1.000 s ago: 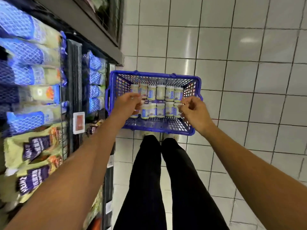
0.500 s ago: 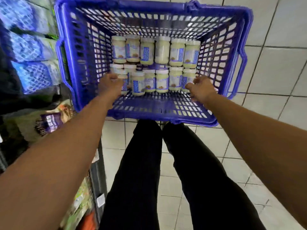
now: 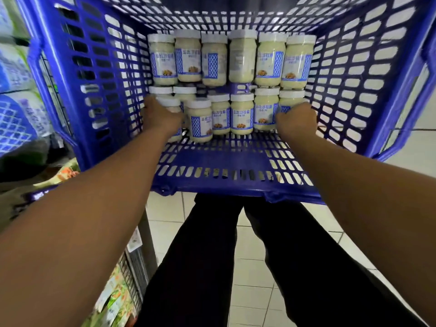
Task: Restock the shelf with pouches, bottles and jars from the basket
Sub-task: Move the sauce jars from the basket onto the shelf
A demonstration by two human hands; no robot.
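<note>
I see my L hand [image 3: 162,116] curled round front-row jar [image 3: 169,101] at 9 o'clock, R hand [image 3: 296,120] round the jar [image 3: 291,94] at 3 o'clock. Other jars [image 3: 243,57] stand upright in basket [image 3: 106,90], in rows.

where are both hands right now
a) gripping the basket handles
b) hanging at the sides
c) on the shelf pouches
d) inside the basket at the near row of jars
d: the left hand and right hand both reach inside the blue basket, at opposite ends of the near row of jars.
</note>
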